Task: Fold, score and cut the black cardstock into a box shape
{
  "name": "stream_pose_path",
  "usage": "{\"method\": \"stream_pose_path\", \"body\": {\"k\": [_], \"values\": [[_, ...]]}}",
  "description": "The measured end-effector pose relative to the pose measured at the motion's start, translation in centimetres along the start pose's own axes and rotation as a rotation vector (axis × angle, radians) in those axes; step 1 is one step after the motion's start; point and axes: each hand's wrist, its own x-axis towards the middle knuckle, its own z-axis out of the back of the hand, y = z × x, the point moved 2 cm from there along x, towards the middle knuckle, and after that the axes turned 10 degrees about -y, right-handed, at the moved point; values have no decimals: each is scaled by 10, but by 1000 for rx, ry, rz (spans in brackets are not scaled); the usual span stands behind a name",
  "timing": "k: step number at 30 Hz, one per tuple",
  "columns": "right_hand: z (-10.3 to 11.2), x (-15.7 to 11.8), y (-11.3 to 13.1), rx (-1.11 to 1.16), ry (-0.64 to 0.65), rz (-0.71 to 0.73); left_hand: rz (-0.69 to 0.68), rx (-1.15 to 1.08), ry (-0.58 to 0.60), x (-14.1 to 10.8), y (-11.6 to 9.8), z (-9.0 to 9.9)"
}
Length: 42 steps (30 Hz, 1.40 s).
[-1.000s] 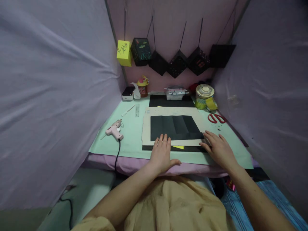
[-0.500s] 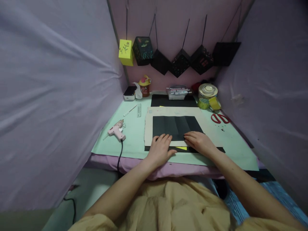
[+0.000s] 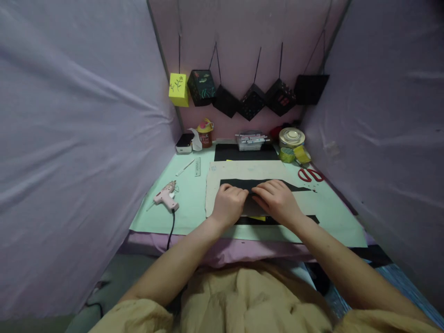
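A sheet of black paper (image 3: 239, 183) lies over the pale cardboard (image 3: 214, 193) at the middle of the table, its near part lifted and bent up. My left hand (image 3: 229, 202) is closed on the paper's near edge, fingers curled and the thumb side hidden. Close beside it, my right hand (image 3: 274, 200) pinches the same edge, fingertips almost meeting the left ones. Both hands partly cover the sheet. More black paper (image 3: 308, 219) with a yellow bit (image 3: 258, 218) sticks out from under the cardboard's near side.
To the left lie a pink glue gun (image 3: 166, 196) with its cord, a small ruler (image 3: 197, 167) and a white pen-like stick (image 3: 185, 167). Red-handled scissors (image 3: 310, 175), tape rolls (image 3: 286, 155) and a tin (image 3: 292, 137) are on the right. Behind are markers (image 3: 252, 140) and hanging paper boxes (image 3: 252, 101).
The black paper lay flat under my fingers; its near edge is now raised and bent away from me. My hands moved together and closed on it. The view tilted slightly.
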Motion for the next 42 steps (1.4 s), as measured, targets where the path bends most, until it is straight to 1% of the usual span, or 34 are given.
{"method": "stream_pose_path", "body": {"k": [4,7,10,13,16,18,20,22,27,29,32,35,40,42], "values": [[2,14,11,-3,-35,28,-16,16,-30,6,-7,12],[6,17,14,-12,-67,52,-30,14,-61,8,-7,19],[17,17,14,-44,-70,66,-73,24,-86,10,-6,30],[35,13,3,-91,-75,54,-84,41,-154,13,2,48],[57,2,-17,-149,-104,8,-65,51,-235,12,16,68],[70,-7,-32,-201,-120,-18,-54,52,-248,11,23,78],[80,-15,-42,-243,-134,-28,-49,46,-236,9,26,83],[87,-19,-49,-258,-154,-32,-50,27,-226,8,25,84],[100,-19,-52,-207,-171,-76,-12,-38,-230,13,19,84],[104,-16,-52,-184,-141,-77,19,-58,-196,14,20,86],[110,-15,-52,-178,-75,-50,56,-90,-99,16,26,91],[114,-16,-58,-182,-46,-55,80,-91,-24,17,35,96],[122,-17,-67,-95,-21,-115,143,-158,36,24,46,106],[127,-15,-68,-57,-23,-171,212,-195,34,26,49,112]]}}
